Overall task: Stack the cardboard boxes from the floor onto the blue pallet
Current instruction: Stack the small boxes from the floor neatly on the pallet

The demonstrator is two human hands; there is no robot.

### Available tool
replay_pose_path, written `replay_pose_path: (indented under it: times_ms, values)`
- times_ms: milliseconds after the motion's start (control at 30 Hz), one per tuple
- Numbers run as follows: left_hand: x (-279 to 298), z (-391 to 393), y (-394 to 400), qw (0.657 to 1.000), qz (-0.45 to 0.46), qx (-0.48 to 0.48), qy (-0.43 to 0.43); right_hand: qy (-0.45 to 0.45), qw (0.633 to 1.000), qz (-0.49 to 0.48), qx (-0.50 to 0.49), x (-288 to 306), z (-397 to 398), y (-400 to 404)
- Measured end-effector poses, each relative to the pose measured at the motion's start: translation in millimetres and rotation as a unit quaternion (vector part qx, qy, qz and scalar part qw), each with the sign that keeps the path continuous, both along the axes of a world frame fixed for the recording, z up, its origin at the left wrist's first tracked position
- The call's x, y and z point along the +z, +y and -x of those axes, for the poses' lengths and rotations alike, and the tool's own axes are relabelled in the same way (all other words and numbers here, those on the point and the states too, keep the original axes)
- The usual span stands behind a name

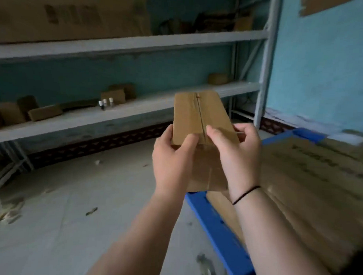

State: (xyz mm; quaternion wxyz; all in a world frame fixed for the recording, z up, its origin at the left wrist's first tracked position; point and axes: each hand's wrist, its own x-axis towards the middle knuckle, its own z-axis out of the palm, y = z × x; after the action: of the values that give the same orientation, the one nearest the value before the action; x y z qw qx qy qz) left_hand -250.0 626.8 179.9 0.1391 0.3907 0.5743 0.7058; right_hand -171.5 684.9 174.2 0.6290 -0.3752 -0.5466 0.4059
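Much of the cardboard box [200, 115] I carry is hidden behind my own hands, and its near end is covered from the thumbs down, so I cannot see how its underside is supported. My left hand [171, 155] wraps the left edge with the thumb laid on top; my right hand [237, 151], with a thin black band [245, 194] at the wrist, closes on the right edge, thumb beside the centre seam. The box is plain brown, narrow and long, its top flaps meeting in a dark slit that runs away from me, and I hold it in the air above the near corner of the blue pallet [220, 227]. The pallet runs off the right edge, and large flat cardboard [310, 183] with blurred printing covers most of it. Beyond stands a grey metal shelf rack [126, 42] against a teal wall, bearing small brown boxes and three small bottles [105, 103], all soft with blur. The pale floor [71, 195] shows scattered scraps.
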Motion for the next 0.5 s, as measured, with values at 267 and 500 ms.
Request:
replay_pose_path:
  times_ms: [267,500]
  values:
    - [60.3,-135.4,65.8,0.981,-0.027,-0.191,0.016,-0.031,0.969,-0.061,-0.236,65.1,-154.5,30.4]
    - [53.3,-238.3,66.4,0.924,-0.072,-0.374,0.029,-0.073,0.896,-0.088,-0.429,59.1,-264.0,-9.8]
